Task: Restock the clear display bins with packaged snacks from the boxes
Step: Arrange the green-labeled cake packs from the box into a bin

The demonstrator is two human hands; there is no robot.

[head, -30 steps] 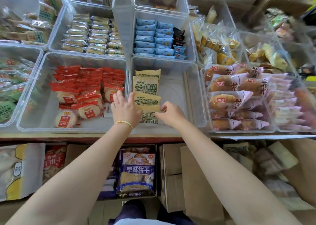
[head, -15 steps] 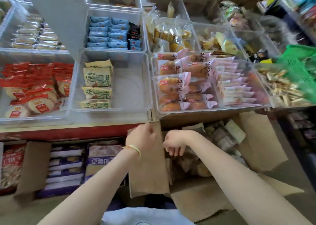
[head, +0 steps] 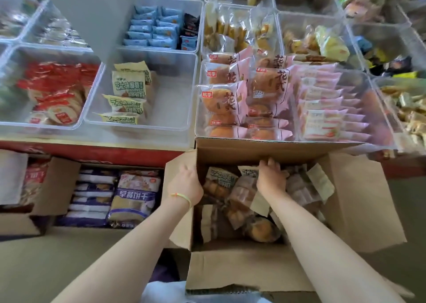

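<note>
Snack packets (head: 222, 180), cream-and-green printed, piled loose in open cardboard box (head: 260, 277) on floor below display shelf edge. Same packet type stocked in clear bin (head: 177, 109) directly above box, slightly left: four green-labelled packets (head: 129, 88) in one column along bin's left side; right part of bin floor bare.

Left hand (head: 187, 186) inside box at left flap; fingers curled at the cardboard edge, grip not clearly visible. Yellow-green wristband (head: 182, 196) on left wrist. Right hand (head: 270, 178) palm-down over packets in box, fingers reaching toward far wall; whether gripping a packet cannot be told.

Bin right of clear bin: pink-wrapped round buns (head: 227, 97) stacked in two columns. Further right: pale pink flat packs (head: 327, 109) in rows. Bin left of clear bin: red-wrapped round crackers (head: 58, 95). Bin behind clear bin: light blue packets (head: 152, 29) with a few dark ones beside.

Second cardboard box (head: 57, 185) left of open box, under shelf: purple-and-white biscuit bags (head: 136, 194) lying side by side.
</note>
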